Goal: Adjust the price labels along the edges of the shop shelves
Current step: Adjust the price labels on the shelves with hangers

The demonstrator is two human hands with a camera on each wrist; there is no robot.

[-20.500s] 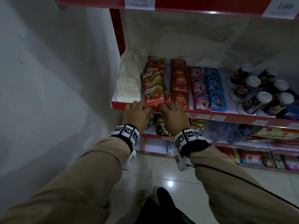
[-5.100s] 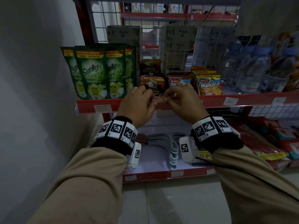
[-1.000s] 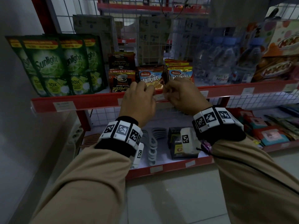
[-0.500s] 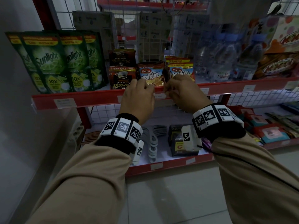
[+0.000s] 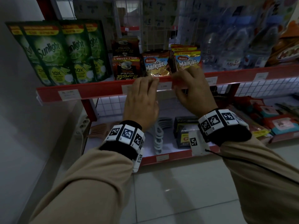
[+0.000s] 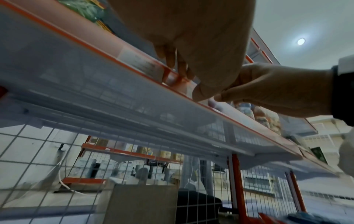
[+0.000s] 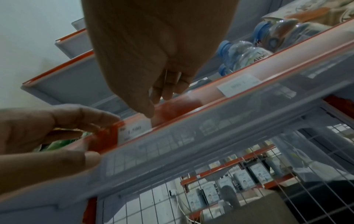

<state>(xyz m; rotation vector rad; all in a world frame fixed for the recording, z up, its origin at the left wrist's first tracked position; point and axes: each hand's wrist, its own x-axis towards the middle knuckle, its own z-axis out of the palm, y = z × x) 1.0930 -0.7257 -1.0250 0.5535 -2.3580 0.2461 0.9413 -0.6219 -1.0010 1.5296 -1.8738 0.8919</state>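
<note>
Here, both hands' fingers are pinching the shelf's label strip (image 5: pixel 103 91): left hand (image 5: pixel 142 97), right hand (image 5: pixel 191 89) flanking the price label (image 5: pixel 164 86); sliding it gently seems wisest.

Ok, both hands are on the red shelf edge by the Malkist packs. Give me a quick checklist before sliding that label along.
1. Left hand on the red shelf-edge strip: ok, its fingers curl over the top while the thumb presses from below.
2. Right hand on the strip: ok, it grips beside the left hand.
3. White paper price label reading 1.500 seated behind the clear cover: ok, it lies flat between the hands.
4. Label centred under the blue-and-yellow Malkist packs: cannot tell.
5. Neighbouring white label clear of the slide path: ok, apart to the right.
6. Packs clear of the fingers: cannot tell.
</note>
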